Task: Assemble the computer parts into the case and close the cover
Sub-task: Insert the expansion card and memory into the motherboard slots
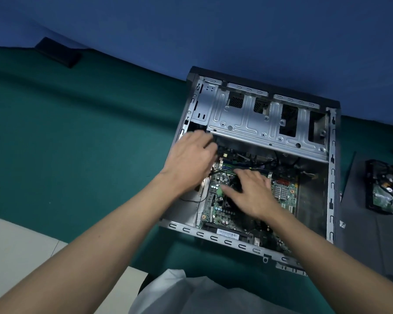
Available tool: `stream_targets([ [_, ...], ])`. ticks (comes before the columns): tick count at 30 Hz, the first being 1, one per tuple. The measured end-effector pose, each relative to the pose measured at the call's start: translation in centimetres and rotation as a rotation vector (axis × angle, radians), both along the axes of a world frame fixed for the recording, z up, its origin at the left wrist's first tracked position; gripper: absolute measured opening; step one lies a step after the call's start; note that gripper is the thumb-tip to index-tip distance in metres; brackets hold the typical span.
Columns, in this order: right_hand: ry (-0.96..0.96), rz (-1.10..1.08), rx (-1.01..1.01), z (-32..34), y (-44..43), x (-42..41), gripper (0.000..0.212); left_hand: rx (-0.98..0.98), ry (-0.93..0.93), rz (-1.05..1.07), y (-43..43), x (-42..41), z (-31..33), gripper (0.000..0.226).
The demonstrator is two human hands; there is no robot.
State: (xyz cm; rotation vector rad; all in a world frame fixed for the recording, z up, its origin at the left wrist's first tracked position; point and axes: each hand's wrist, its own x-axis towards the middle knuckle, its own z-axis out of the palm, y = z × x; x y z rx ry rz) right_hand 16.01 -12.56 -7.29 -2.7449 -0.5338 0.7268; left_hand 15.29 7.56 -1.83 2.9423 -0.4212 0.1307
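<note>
Open case (pixel 332 189), right hand (pixel 253 193) fingers (pixel 245 177) spread on motherboard (pixel 221 215), left hand (pixel 190 162) fingers blurred, grip unclear

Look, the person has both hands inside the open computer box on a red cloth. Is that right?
No, the cloth is green, not red; the head view shows it. The left hand and right hand are inside the open computer box.

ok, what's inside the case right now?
Inside the case: green motherboard with a small silver heatsink, black cables across it, a metal drive cage at the far end. The left hand and right hand cover the board's middle; what's under them can't be seen.
</note>
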Motion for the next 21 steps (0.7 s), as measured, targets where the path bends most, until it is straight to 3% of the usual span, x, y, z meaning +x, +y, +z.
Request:
stream_targets([
  [3, -0.172, -0.064, -0.033, -0.8, 1.3, -0.7, 0.079, 0.038, -0.067, 0.203, 1.2, -0.3, -0.2, 0.023],
  [7, -0.29, -0.063, -0.177, -2.0, 2.3, -1.3, 0.071, -0.021, -0.092, 0.288, 1.4, -0.5, -0.4, 0.021],
  [16, -0.427, -0.11, -0.197, -2.6, 2.6, -2.5, 0.038, -0.12, -0.026, 0.341, 1.2, -0.3, -0.4, 0.018],
  [21, -0.378, -0.103, -0.204, -2.6, 2.9, -1.7, 0.04, -0.122, -0.002, 0.349, 1.4, -0.2, -0.3, 0.016],
])
